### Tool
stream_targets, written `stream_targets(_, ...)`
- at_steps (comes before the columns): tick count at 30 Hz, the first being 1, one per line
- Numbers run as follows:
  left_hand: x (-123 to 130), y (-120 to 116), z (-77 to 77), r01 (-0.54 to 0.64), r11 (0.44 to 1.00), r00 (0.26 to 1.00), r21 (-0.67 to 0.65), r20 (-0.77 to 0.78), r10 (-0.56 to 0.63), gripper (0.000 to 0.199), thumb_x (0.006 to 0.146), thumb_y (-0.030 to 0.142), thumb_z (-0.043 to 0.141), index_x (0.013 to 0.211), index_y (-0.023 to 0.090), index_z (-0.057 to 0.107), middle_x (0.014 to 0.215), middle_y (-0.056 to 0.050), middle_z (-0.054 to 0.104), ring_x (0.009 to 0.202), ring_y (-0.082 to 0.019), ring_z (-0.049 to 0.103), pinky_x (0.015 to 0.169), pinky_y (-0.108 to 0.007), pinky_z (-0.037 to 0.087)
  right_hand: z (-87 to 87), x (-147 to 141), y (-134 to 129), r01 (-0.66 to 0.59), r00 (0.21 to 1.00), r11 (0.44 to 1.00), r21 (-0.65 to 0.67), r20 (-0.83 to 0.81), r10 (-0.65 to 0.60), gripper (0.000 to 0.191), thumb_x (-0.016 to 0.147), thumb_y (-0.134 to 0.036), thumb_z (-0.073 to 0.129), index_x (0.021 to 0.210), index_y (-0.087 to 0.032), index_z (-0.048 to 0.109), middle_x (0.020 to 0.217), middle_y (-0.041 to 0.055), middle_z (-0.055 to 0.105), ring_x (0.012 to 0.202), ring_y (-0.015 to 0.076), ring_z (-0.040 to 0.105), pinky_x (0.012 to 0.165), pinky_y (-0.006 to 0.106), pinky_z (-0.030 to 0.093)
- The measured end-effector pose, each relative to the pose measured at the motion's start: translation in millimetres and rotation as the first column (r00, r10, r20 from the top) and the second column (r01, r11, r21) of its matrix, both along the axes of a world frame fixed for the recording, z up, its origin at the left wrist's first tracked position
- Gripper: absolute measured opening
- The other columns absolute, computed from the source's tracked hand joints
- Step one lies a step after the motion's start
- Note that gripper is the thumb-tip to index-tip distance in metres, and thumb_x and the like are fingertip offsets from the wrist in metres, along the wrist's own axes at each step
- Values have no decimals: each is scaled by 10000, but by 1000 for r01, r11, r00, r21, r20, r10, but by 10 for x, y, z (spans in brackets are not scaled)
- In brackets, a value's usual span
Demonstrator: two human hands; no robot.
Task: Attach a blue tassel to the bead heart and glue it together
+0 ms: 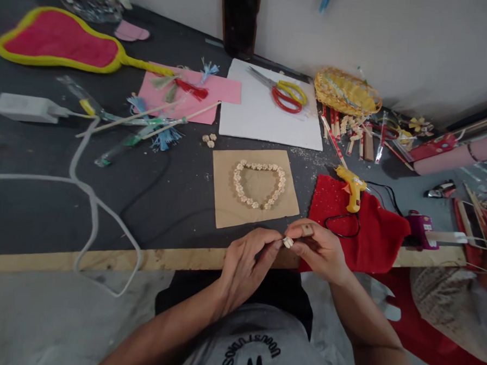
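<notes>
A small cream flower-shaped piece is between my fingertips, just in front of the table edge. My right hand pinches it from the right with thumb and forefinger. From the other side, the thumb and forefinger of my left hand close together right against it; whether they grip its edge or some tiny bit is too small to tell. Just beyond both hands lies a brown cardboard sheet, carrying a rounded outline of similar little flowers. A few loose flowers rest left of the sheet.
A yellow glue gun stands on red cloth at right. Scissors lie on a white board. Behind are a yellow basket and wrapped sticks. A white cable loops at left. Another person's arm shows far right.
</notes>
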State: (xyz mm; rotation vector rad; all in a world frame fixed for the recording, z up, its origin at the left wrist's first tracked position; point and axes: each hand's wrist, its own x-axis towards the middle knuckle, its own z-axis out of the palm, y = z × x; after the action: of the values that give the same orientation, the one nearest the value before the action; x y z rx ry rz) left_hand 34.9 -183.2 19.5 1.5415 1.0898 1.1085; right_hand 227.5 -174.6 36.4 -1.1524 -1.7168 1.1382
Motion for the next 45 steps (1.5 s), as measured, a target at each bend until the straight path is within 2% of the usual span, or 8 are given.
stream_targets(8, -7, 32, 13, 10, 982, 992, 187, -124, 14, 133, 965, 159, 549, 960, 207, 672, 835, 2, 747, 706, -111, 688, 700, -196, 528, -52, -10, -28, 12, 999, 999, -31, -47, -14, 201, 971, -372, 629, 1130, -256, 668, 996, 57, 703, 910, 162, 693, 789, 289, 596)
stream_targets(14, -36, 75, 35, 73, 981, 976, 181, -214, -33, 181, 978, 199, 508, 942, 215, 685, 807, -9, 736, 699, -125, 688, 705, -216, 537, 37, 19, 73, -105, 994, 993, 54, 27, 103, 210, 982, -266, 613, 1170, -272, 707, 1018, 53, 723, 1012, 162, 675, 881, 305, 569)
stream_targets(18, -22, 75, 37, 84, 996, 979, 42, -191, -74, 175, 978, 223, 522, 952, 218, 696, 809, -8, 745, 694, -125, 691, 695, -212, 536, -17, 16, 94, -58, 991, 977, -204, -133, 31, 166, 949, -344, 669, 1067, -245, 731, 938, 30, 699, 820, 127, 660, 741, 256, 555)
stream_targets(22, 7, 73, 29, 70, 995, 994, -72, -80, -76, 162, 977, 244, 545, 968, 209, 702, 817, 8, 752, 694, -108, 696, 717, -202, 544, -118, -33, 96, -63, 936, 874, -482, -332, -116, 288, 856, -466, 764, 999, -217, 739, 826, -3, 670, 665, 87, 602, 649, 217, 517)
stream_targets(28, 3, 84, 36, 54, 990, 997, -127, -44, -60, 148, 950, 245, 580, 939, 209, 723, 802, 14, 758, 690, -107, 704, 648, -185, 536, -103, -108, 110, -87, 856, 737, -670, -428, -289, 370, 713, -491, 874, 898, -202, 736, 714, -27, 620, 587, 80, 558, 539, 192, 476)
stream_targets(31, 3, 70, 31, 32, 990, 999, -139, -30, -37, 137, 933, 237, 597, 954, 213, 730, 806, 14, 762, 680, -109, 704, 614, -179, 530, -99, -113, 102, -91, 848, 710, -698, -428, -312, 365, 710, -490, 876, 898, -207, 742, 701, -33, 619, 577, 74, 551, 518, 181, 453)
stream_targets(38, 17, 65, 6, 5, 992, 1000, -129, 15, -3, 142, 907, 224, 618, 952, 220, 753, 770, 17, 759, 632, -109, 683, 595, -181, 517, -164, -83, 68, 2, 918, 836, -548, -331, -220, 286, 808, -456, 810, 972, -227, 758, 838, -12, 692, 674, 83, 587, 654, 216, 490)
stream_targets(45, 11, 72, 27, -21, 987, 997, -158, 67, 32, 128, 887, 227, 637, 854, 198, 756, 682, 16, 726, 562, -98, 625, 547, -173, 472, 33, -87, 78, 13, 997, 962, -273, -70, -33, 269, 933, -460, 658, 1006, -210, 722, 917, 37, 705, 831, 145, 651, 772, 285, 530)
